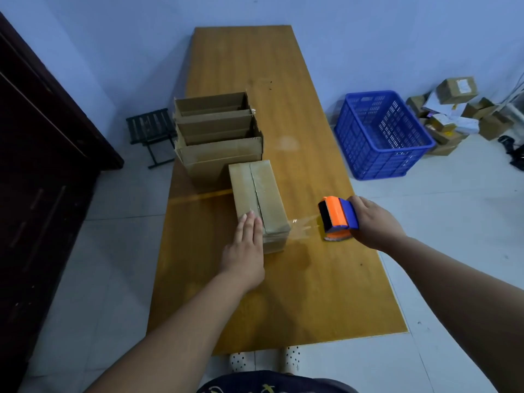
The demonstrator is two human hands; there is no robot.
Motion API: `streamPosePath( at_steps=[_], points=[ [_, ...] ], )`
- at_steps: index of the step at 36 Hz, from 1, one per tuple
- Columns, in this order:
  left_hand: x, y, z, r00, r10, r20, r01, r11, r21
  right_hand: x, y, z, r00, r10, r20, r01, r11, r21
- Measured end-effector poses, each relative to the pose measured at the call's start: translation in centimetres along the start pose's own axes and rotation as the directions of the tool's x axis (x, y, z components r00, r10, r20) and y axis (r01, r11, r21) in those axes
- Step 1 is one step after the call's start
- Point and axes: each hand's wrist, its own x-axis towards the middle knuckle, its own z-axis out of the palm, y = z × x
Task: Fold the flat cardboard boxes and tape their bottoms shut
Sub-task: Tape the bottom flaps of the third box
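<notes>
The head view looks down on a long wooden table (pixel 283 293) that runs away from the person. Near its middle a closed cardboard box (pixel 256 194) lies with its flaps meeting in a seam along the upward face, and clear tape glints along that seam. The left hand (pixel 246 245) lies flat on the near end of this box, fingers straight and close together, pressing on the cardboard to the left of the seam and holding nothing. The right hand (pixel 374 222) is to the right of the box, above the table's right edge, with its fingers curled round an orange and blue tape dispenser (pixel 337 218). A strip of clear tape (pixel 302 226) stretches from the dispenser to the near right corner of the box. Just behind the closed box, on the table's left side, three open boxes (pixel 218 131) stand in a row, tops open, the nearest one touching it. On the pale floor to the right sits a blue plastic crate (pixel 382 134), and beyond it a heap of small parcels (pixel 453 109) against the wall. To the left of the table stand a small dark stool (pixel 151 131) and a dark wooden cabinet (pixel 42 137).
</notes>
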Motion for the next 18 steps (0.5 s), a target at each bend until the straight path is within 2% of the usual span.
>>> streamPosePath(
  at_steps=[5, 15, 18],
  points=[
    [-0.1, -0.2, -0.2, 1.000, 0.014, -0.001, -0.014, 1.000, -0.003, -0.3, -0.3, -0.6, 0.999, 0.034, 0.038, -0.035, 0.999, 0.025],
    [0.0, -0.3, -0.3, 0.999, 0.032, -0.017, -0.032, 0.999, 0.026, 0.8, -3.0, 1.4, 0.999, -0.010, 0.048, 0.024, 0.953, -0.301],
    [-0.1, -0.4, -0.3, 0.999, 0.036, -0.021, -0.036, 0.999, 0.025, 0.7, -2.4, 1.8, 0.997, 0.009, 0.072, 0.015, 0.946, -0.323]
  ],
)
